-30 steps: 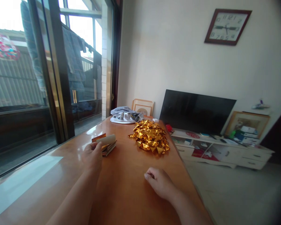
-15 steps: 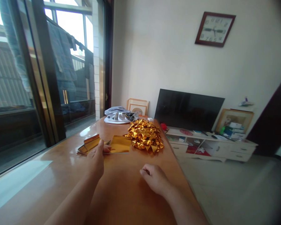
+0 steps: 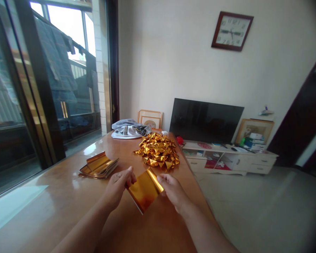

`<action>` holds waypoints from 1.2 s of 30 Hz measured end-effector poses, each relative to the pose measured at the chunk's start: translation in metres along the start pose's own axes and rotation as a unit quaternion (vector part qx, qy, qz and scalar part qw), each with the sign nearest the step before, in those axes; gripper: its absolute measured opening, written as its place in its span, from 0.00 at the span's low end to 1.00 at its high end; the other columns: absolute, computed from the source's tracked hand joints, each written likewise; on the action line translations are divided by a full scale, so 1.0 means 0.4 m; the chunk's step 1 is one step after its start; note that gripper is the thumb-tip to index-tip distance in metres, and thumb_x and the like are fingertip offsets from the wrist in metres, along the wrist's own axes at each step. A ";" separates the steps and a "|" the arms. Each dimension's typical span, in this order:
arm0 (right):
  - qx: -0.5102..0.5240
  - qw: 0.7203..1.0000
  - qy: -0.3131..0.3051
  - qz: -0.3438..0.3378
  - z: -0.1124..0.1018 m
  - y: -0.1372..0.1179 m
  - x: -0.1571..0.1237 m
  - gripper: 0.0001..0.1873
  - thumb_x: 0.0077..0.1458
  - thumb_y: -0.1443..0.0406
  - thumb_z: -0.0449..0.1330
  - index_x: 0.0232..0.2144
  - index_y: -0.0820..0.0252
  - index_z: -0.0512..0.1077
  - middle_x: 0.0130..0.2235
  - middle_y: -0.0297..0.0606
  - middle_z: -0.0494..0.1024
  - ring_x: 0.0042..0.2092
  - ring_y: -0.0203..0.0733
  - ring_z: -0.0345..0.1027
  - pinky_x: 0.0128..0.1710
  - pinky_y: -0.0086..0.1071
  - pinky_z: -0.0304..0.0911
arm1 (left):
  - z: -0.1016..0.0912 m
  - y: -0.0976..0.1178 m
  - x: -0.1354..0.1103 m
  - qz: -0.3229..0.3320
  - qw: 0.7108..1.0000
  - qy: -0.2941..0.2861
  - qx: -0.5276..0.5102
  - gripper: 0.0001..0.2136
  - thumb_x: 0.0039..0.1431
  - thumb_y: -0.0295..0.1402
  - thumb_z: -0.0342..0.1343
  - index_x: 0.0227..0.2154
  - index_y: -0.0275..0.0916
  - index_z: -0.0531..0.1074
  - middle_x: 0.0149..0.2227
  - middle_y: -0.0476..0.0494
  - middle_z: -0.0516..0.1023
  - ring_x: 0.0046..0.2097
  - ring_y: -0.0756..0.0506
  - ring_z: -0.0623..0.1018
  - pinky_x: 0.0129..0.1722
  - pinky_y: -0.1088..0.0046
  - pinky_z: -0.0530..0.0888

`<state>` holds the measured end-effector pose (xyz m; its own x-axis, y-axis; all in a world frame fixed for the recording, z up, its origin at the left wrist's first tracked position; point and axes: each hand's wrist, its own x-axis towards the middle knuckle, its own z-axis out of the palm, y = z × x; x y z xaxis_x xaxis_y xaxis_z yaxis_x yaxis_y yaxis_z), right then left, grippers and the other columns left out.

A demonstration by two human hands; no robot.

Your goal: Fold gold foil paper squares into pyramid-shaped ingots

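Observation:
A shiny gold foil sheet (image 3: 144, 189) is held up over the wooden table (image 3: 68, 203) between both hands. My left hand (image 3: 119, 186) pinches its left edge and my right hand (image 3: 171, 189) pinches its right edge. To the left on the table lies a stack of flat gold sheets (image 3: 98, 166). Farther back sits a heap of folded gold foil pieces (image 3: 157, 151).
A grey-white cloth bundle (image 3: 130, 129) and a framed picture (image 3: 150, 118) sit at the table's far end. A glass sliding door (image 3: 42, 98) runs along the left. A dark TV (image 3: 205, 120) on a white low cabinet (image 3: 231, 161) stands right of the table, over bare floor.
My left hand lifted one gold sheet off the stack and brought it toward me. My right hand rose from the table and took the sheet's other edge. The view shifted right.

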<state>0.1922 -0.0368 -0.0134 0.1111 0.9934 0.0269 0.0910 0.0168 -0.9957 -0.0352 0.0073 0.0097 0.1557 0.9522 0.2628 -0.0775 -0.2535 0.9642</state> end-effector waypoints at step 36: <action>0.126 0.987 0.090 0.031 -0.035 -0.011 0.016 0.15 0.50 0.54 0.63 0.33 0.60 0.76 0.35 0.39 0.79 0.35 0.43 0.69 0.26 0.29 0.57 | 0.013 -0.044 0.006 -0.125 0.979 -0.088 -0.134 0.11 0.55 0.33 0.62 0.40 0.37 0.72 0.42 0.42 0.80 0.41 0.43 0.80 0.41 0.68 0.75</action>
<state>0.2064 -0.0320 -0.0074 0.2840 0.9579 -0.0425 -0.1688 0.0064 -0.9856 -0.0283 0.0132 -0.0065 0.3676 0.9289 0.0444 -0.2666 0.0596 0.9620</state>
